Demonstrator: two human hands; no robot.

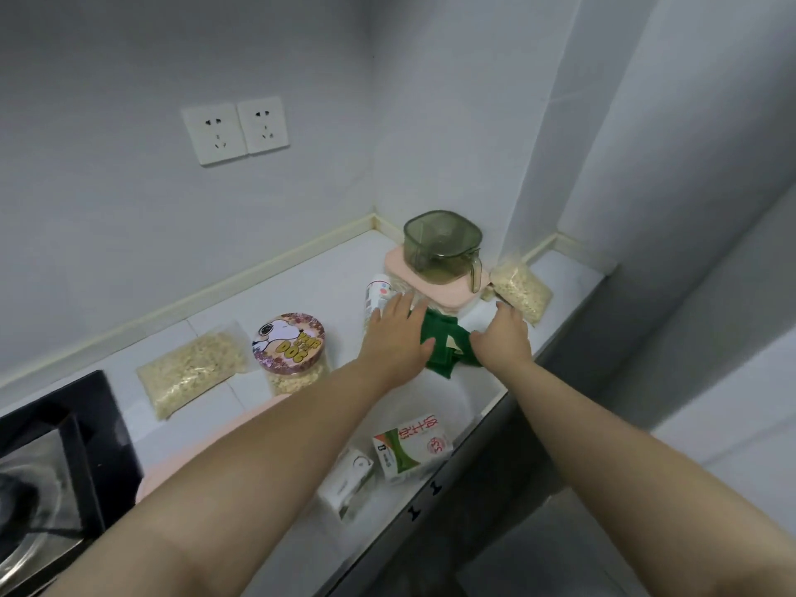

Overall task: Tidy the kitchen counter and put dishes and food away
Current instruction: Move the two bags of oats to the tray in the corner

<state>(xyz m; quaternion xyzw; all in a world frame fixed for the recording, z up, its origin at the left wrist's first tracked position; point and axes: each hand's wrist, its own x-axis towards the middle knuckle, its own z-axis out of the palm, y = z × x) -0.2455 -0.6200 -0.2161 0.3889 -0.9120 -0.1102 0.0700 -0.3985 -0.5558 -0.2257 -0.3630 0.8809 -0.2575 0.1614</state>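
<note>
Left hand [394, 338] and right hand [504, 338] touch a crumpled dark-green cloth [443, 343].

Soft, cool light fills the corner, flat and rather dim, turning the walls [129, 252] bluish grey. Shadows are faint, only a pale smudge on the table [301, 290] beneath the forearms [267, 458]. The stove [43, 467] glass catches dull reflections. Straight edges bow toward the borders, and fine detail looks smeary throughout.

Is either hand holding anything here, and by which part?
Left hand lies flat on the green cloth's left edge, right hand on its right edge; a real grip cannot be told.
</note>
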